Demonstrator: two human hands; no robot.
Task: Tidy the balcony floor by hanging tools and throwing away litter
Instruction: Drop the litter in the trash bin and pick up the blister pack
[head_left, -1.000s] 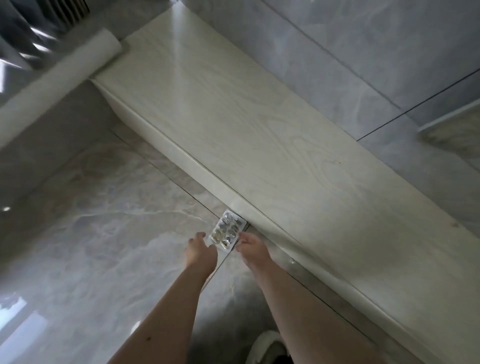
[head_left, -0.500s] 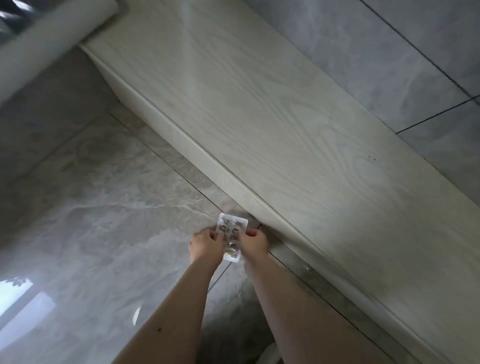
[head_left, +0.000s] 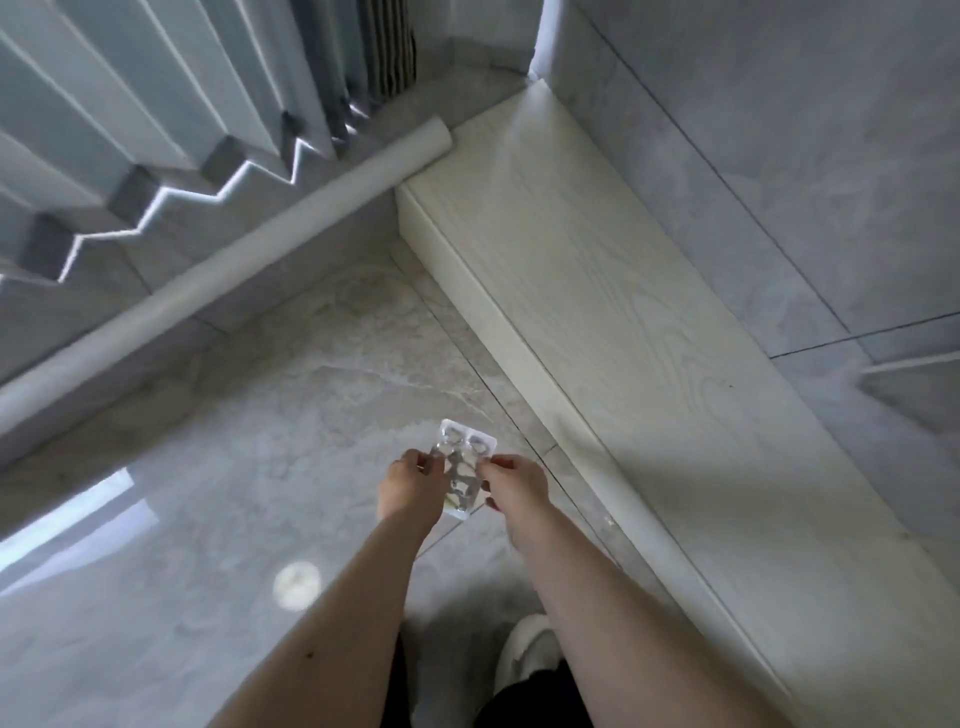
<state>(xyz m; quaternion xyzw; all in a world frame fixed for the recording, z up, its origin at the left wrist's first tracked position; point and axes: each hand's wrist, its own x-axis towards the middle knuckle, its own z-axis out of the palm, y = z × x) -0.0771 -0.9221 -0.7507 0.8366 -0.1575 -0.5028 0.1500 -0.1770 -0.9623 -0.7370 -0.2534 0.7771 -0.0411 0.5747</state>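
Item 1: blister pack (head_left: 464, 470), clear plastic with foil, several pockets burst; contents too blurred to read. Held in the air above the floor (head_left: 234, 493), just below frame centre, long axis running from 12 o'clock to 6 o'clock with a slight tilt.

Item 2: left hand (head_left: 410, 488), at 9 o'clock of the pack, fingers (head_left: 422, 462) closed on its left edge.

Item 3: right hand (head_left: 517, 486), at 3 o'clock of the pack, fingers pinched on its right edge. Both forearms enter from 6 o'clock.

Item 4: floor, glossy grey marbled tile, with window glare at 8 o'clock and 1 round light spot near the left forearm.

Item 5: pale wood-grain ledge (head_left: 623, 332), raised, running from 12 o'clock to 4 o'clock along the tiled wall (head_left: 779, 156).

Item 6: white roll (head_left: 223, 270), long, lying against the base of the pleated curtain (head_left: 130, 104), 1 end touching the ledge corner.

Item 7: white shoe (head_left: 524, 649), at 6 o'clock, partly hidden by the right forearm.
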